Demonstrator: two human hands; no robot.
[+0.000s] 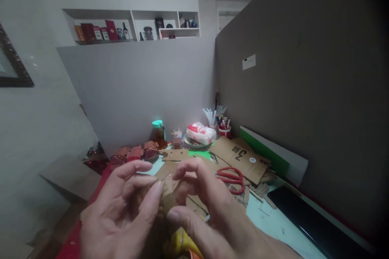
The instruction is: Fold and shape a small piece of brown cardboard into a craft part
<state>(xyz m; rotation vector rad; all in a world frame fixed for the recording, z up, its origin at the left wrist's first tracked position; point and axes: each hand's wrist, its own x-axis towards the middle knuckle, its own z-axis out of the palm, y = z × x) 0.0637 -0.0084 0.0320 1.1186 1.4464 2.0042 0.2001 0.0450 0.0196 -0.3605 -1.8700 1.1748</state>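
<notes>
Both my hands are raised close to the camera and pinch one small brown cardboard piece (167,194) between them. My left hand (121,214) grips its left side with thumb and forefinger. My right hand (209,210) holds its right side, thumb under, fingers curled over the top. Something yellow (182,243) shows just below the hands. Red-handled scissors (232,179) lie on the table behind my right hand.
Flat cardboard sheets (240,156) and scraps cover the pale table (273,222). At the back stand a green-lidded jar (158,131), a tissue pack (200,132) and a red pen cup (224,129). A grey partition (304,89) rises at right; a black board (313,222) lies along it.
</notes>
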